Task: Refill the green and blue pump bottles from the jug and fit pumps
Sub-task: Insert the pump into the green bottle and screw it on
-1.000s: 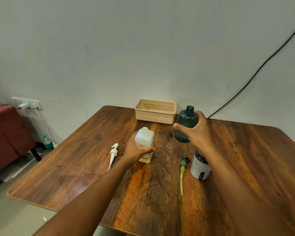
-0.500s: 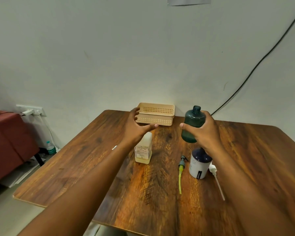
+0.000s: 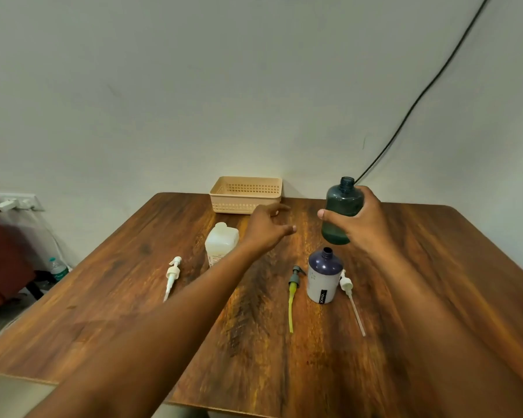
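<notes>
My right hand (image 3: pixel 361 224) grips the green bottle (image 3: pixel 341 206) and holds it upright above the table, its neck uncapped. Just in front of it the blue bottle (image 3: pixel 323 276) stands on the table with its neck bare too. The translucent white jug (image 3: pixel 219 244) stands left of centre. My left hand (image 3: pixel 266 229) hovers open between the jug and the green bottle, holding nothing. Three pumps lie loose on the wood: a white pump (image 3: pixel 172 276) at the left, a grey pump with a yellow tube (image 3: pixel 293 289), and another white pump (image 3: pixel 349 292) right of the blue bottle.
A beige slotted basket (image 3: pixel 245 194) sits at the far edge of the wooden table (image 3: pixel 435 282) against the wall. A black cable (image 3: pixel 405 116) runs down the wall at the right. A red seat (image 3: pixel 0 260) and a small water bottle (image 3: pixel 57 268) are at the left, off the table.
My left hand let go of the jug and moved up and right toward the green bottle. My right hand kept its hold on the green bottle, raised slightly.
</notes>
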